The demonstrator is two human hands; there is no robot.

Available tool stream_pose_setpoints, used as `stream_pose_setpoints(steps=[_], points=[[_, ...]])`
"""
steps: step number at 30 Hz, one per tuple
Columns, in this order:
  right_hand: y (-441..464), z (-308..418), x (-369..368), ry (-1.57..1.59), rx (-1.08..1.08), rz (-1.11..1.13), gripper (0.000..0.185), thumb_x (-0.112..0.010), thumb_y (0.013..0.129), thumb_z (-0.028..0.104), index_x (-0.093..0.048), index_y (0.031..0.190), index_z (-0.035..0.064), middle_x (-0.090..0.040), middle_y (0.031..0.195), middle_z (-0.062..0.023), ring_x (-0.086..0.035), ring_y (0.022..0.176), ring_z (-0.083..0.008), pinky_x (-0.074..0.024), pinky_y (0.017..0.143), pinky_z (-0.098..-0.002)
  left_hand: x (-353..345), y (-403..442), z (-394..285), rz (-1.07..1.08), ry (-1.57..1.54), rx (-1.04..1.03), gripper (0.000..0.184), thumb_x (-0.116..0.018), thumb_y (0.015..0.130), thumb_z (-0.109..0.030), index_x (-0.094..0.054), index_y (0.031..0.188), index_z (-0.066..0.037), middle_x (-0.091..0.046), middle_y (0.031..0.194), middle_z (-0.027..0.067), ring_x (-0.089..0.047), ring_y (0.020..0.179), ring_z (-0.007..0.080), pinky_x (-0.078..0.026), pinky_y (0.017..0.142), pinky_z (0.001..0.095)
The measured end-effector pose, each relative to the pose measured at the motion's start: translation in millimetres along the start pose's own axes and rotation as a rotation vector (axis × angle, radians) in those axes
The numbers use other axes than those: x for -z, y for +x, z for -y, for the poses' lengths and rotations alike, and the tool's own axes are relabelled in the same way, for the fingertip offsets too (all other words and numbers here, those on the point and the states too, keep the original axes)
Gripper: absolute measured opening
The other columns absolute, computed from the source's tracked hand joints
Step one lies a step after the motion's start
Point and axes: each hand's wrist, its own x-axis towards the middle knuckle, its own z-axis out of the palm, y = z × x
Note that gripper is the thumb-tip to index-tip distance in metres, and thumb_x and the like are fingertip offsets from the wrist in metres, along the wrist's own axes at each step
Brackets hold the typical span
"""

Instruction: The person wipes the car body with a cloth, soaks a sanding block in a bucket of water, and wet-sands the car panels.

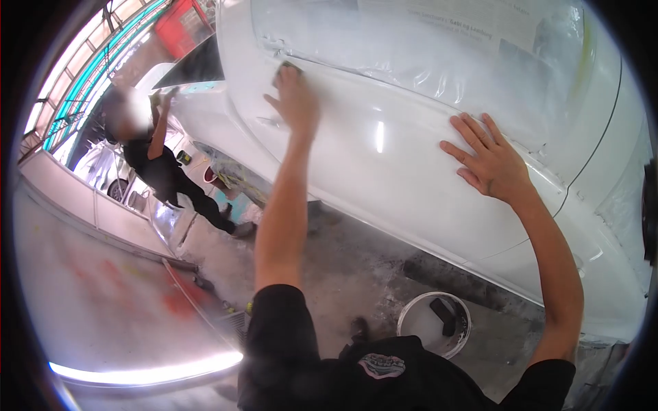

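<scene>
Only the head view to go on here, so: both hands are reaching out over a big white car panel [384, 178], which is sitting right under the fingers. Its long axis is running slantwise, from up by the left fingertips down past the right wrist, so the hands are basically lining up along it, well apart, with bare glossy paint showing between them.

The left hand [296, 99] is stretching further along, fingers lying together and pointing away, one digit sticking out sideways. Something dark [282, 68] is peeking out at those fingertips, kinda like a thin pad, but it's blurry, so I honestly can't tell if the fingers are gripping it or just pressing over it.

The right hand [490, 161] is resting with fingers spread wide and gripping nothing I can see. Its fingertips are sitting right about the edge of the plastic-covered window [439, 65], which is lying just beyond them. That hand is also the nearer one to the dark seam [603, 137], which is running behind its wrist.

Back toward the body from the right fingers, a white bucket [418, 333] is standing with a black block [444, 318] in it. Way off left of the left fingers, another person [161, 164] is standing.
</scene>
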Motion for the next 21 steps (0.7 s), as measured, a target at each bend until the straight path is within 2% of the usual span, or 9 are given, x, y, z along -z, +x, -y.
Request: stream_pose_setpoints(steps=[3, 6, 8, 10, 12, 13, 16, 18, 21], points=[[0.8, 0.1, 2.7, -0.003, -0.020, 0.026, 0.062, -0.073, 0.089, 0.032, -0.053, 0.147, 0.0233, -0.034, 0.164, -0.0124, -0.030, 0.153, -0.0309, -0.0219, 0.128, -0.0531, -3.1, -63.6, -30.7, 0.024, -0.105, -0.198, 0.051, -0.049, 0.097, -0.011, -0.047, 0.148, -0.012, -0.049, 0.154, 0.0090, -0.035, 0.150, 0.0323, -0.008, 0.120, 0.0718], [3.8, -1.8, 3.2, -0.022, -0.014, 0.023, 0.060, -0.072, 0.090, 0.032, -0.054, 0.146, 0.0223, -0.035, 0.164, -0.0115, -0.030, 0.152, -0.0295, -0.0221, 0.128, -0.0518, -6.3, -28.0, 6.3, 0.021, -0.115, -0.242, 0.049, -0.048, 0.097, -0.010, -0.049, 0.145, -0.011, -0.050, 0.154, 0.0077, -0.035, 0.151, 0.0317, -0.008, 0.120, 0.0725], [0.8, 2.5, -0.4, -0.003, -0.010, 0.011, 0.059, -0.072, 0.090, 0.032, -0.054, 0.146, 0.0217, -0.036, 0.163, -0.0113, -0.031, 0.152, -0.0291, -0.0222, 0.128, -0.0512, 21.9, 21.3, 5.8, 0.124, -0.010, -0.055, 0.045, -0.047, 0.097, -0.010, -0.052, 0.142, -0.009, -0.051, 0.153, 0.0069, -0.038, 0.148, 0.0302, -0.017, 0.117, 0.0730], [0.0, -1.0, -1.1, 0.013, 0.001, -0.012, 0.060, -0.072, 0.090, 0.032, -0.054, 0.146, 0.0217, -0.036, 0.163, -0.0116, -0.030, 0.152, -0.0294, -0.0220, 0.128, -0.0514, 9.3, 29.7, 2.9, 0.041, 0.076, -0.048, 0.047, -0.047, 0.096, -0.011, -0.050, 0.144, -0.006, -0.049, 0.154, 0.0094, -0.038, 0.147, 0.0323, -0.021, 0.116, 0.0724], [0.3, 1.2, 0.1, 0.020, -0.008, 0.013, 0.060, -0.073, 0.089, 0.032, -0.054, 0.145, 0.0217, -0.036, 0.163, -0.0118, -0.031, 0.152, -0.0298, -0.0222, 0.127, -0.0517, -4.0, -0.4, -5.8, 0.003, -0.046, -0.039, 0.053, -0.047, 0.095, -0.011, -0.046, 0.148, -0.004, -0.044, 0.158, 0.0126, -0.036, 0.149, 0.0341, -0.019, 0.117, 0.0716], [1.2, 0.2, 1.1, 0.018, -0.012, 0.025, 0.060, -0.073, 0.089, 0.032, -0.054, 0.145, 0.0216, -0.036, 0.163, -0.0119, -0.031, 0.152, -0.0301, -0.0223, 0.127, -0.0518, -13.4, -20.8, -8.5, 0.067, 0.026, -0.115, 0.058, -0.048, 0.094, -0.011, -0.043, 0.151, -0.004, -0.041, 0.161, 0.0147, -0.032, 0.152, 0.0351, -0.016, 0.119, 0.0710], [2.4, 0.5, 1.9, 0.006, -0.018, 0.035, 0.060, -0.073, 0.089, 0.031, -0.054, 0.145, 0.0215, -0.036, 0.163, -0.0121, -0.032, 0.152, -0.0306, -0.0225, 0.127, -0.0520, -15.9, -26.4, 21.6, 0.048, -0.073, -0.255, 0.060, -0.051, 0.094, -0.013, -0.043, 0.154, -0.009, -0.038, 0.164, 0.0103, -0.030, 0.153, 0.0332, -0.012, 0.119, 0.0714], [3.9, 0.6, 0.9, 0.007, -0.015, 0.031, 0.061, -0.073, 0.089, 0.032, -0.054, 0.146, 0.0215, -0.035, 0.163, -0.0121, -0.032, 0.152, -0.0305, -0.0224, 0.127, -0.0520, -7.5, 17.1, 48.2, 0.090, -0.129, -0.063, 0.059, -0.051, 0.096, -0.014, -0.043, 0.154, -0.012, -0.040, 0.163, 0.0084, -0.031, 0.153, 0.0321, -0.011, 0.119, 0.0727], [2.7, 0.1, 1.8, 0.007, -0.013, 0.030, 0.061, -0.073, 0.089, 0.032, -0.054, 0.146, 0.0216, -0.035, 0.163, -0.0123, -0.031, 0.152, -0.0304, -0.0222, 0.127, -0.0520, -11.1, 6.3, 34.6, 0.018, -0.079, -0.121, 0.057, -0.051, 0.098, -0.017, -0.042, 0.153, -0.007, -0.041, 0.162, 0.0136, -0.031, 0.153, 0.0323, -0.012, 0.119, 0.0720]])
